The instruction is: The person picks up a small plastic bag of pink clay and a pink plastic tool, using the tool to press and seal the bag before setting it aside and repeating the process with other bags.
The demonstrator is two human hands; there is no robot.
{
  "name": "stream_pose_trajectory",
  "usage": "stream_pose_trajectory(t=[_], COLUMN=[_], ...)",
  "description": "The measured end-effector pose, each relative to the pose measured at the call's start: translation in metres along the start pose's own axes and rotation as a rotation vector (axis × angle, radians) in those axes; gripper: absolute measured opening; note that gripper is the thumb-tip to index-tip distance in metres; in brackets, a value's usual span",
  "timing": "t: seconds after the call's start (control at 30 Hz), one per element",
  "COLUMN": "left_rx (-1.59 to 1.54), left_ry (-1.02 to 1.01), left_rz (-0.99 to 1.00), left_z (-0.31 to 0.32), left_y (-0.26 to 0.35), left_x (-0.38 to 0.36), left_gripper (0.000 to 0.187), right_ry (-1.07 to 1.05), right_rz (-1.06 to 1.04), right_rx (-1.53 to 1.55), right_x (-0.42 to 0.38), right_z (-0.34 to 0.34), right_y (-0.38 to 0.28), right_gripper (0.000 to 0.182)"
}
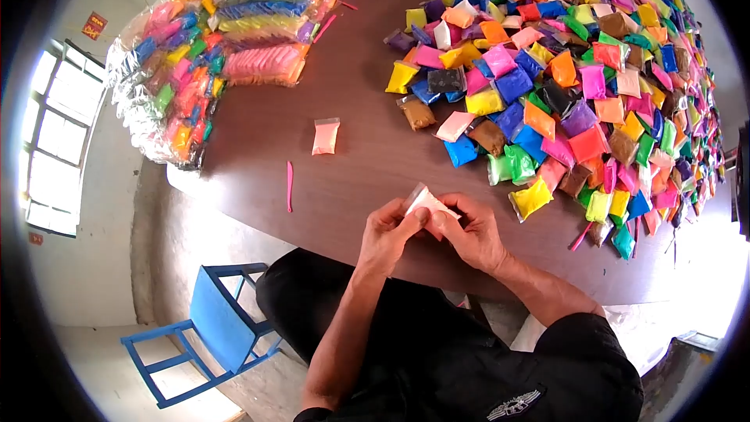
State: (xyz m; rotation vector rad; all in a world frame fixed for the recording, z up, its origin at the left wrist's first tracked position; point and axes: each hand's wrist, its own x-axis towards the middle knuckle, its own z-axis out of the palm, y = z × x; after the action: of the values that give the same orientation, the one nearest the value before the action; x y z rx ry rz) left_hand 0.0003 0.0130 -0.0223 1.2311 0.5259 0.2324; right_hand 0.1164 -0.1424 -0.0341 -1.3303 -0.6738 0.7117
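Note:
Between both hands, just above the table's front edge, is a small clear packet [423,198] with pale pink filling. My left hand [388,230] pinches its left side, thumb on top. On the other side my right hand [473,233] grips it with thumb and fingers, and the two thumbs almost meet. Part of the packet is hidden under the fingers. A similar pale pink packet [325,137] lies flat on the table, left of and beyond my hands. Closer to the front edge lies a thin pink plastic stick [290,186].
A big heap of small coloured packets [547,101] covers the right of the brown table [359,94]. At the back left are stacked rows of packets [266,23] beside a clear bag of mixed packets [176,86]. A blue chair [223,316] stands on the floor at left.

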Motion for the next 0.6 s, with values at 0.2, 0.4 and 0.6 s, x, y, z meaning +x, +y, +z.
stream_pose_trajectory(t=[0.2, 0.4, 0.6], left_rx=[-0.003, -0.004, -0.003], left_ry=[0.044, 0.015, 0.03], left_rz=[-0.003, 0.064, 0.059], left_z=[-0.002, 0.012, 0.009], left_y=[-0.003, 0.008, 0.001], left_x=[0.002, -0.001, 0.0], left_gripper=[0.026, 0.028, 0.028], right_ry=[0.004, 0.052, 0.028], right_rz=[0.078, 0.107, 0.035], right_rx=[0.036, 0.043, -0.051], right_x=[0.001, 0.002, 0.002], right_z=[0.0, 0.002, 0.004], right_y=[-0.013, -0.003, -0.008], right_gripper=[0.026, 0.027, 0.025])
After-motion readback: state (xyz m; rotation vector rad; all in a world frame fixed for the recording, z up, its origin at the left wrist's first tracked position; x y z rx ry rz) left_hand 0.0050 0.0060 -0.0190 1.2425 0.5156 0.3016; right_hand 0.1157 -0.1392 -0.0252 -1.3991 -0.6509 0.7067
